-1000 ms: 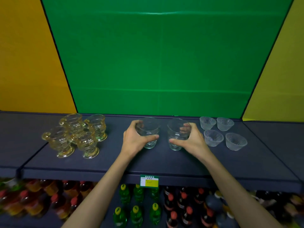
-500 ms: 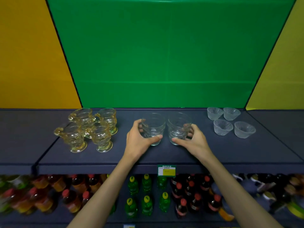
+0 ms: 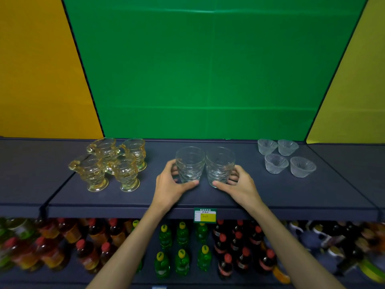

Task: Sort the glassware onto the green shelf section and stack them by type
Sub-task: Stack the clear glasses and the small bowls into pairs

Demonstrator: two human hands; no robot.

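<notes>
Two clear tumblers stand side by side, touching, in the middle of the dark shelf [image 3: 208, 197] before the green back panel. My left hand [image 3: 169, 186] grips the left tumbler [image 3: 190, 163] around its base. My right hand [image 3: 241, 185] grips the right tumbler [image 3: 220, 164] the same way. Several amber footed mugs [image 3: 110, 163] are clustered on the shelf's left part. Several small ribbed clear bowls [image 3: 285, 157] sit apart from one another at the right.
A price tag [image 3: 205, 215] hangs on the shelf's front edge. Below are rows of green bottles [image 3: 181, 247] and red-capped dark bottles [image 3: 239, 253]. Orange and yellow panels flank the green one.
Both hands have slid the two tumblers toward each other; the gap between them has closed and they now touch. The camera has shifted, so the shelf appears lower.
</notes>
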